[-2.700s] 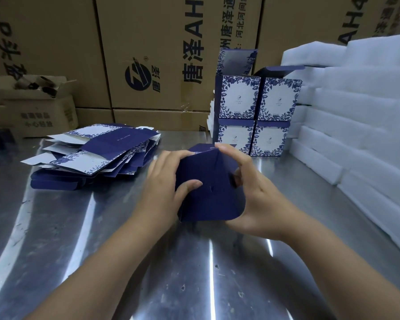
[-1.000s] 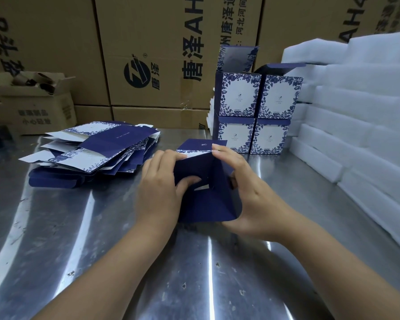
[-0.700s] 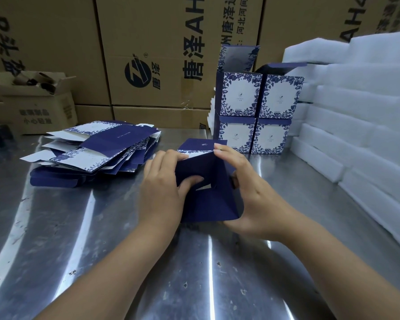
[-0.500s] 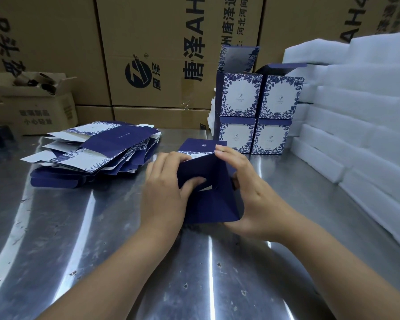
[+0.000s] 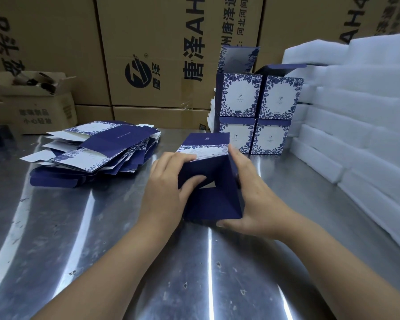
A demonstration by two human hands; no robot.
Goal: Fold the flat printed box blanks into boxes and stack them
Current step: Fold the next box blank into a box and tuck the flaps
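Observation:
A half-folded navy box (image 5: 214, 199) stands on the steel table (image 5: 79, 239) with its dark bottom flaps facing me; a small white gap shows between the flaps. My left hand (image 5: 166, 192) grips its left side, thumb pressing a flap inward. My right hand (image 5: 252, 195) holds the right side, fingers along the top edge and thumb under the lower corner. A pile of flat blue-and-white blanks (image 5: 97, 151) lies to the left. Behind stand several folded boxes (image 5: 256, 112), two high and two wide, with the top lids open.
White foam sheets (image 5: 360, 125) are stacked along the right side. Large brown cartons (image 5: 153, 51) form a wall behind the table. A small open carton (image 5: 32, 102) sits at the back left.
The closed flat bottom face has opened into separate flaps with a white gap. My left thumb has pushed in onto a flap, and the box's printed side and lid now show above.

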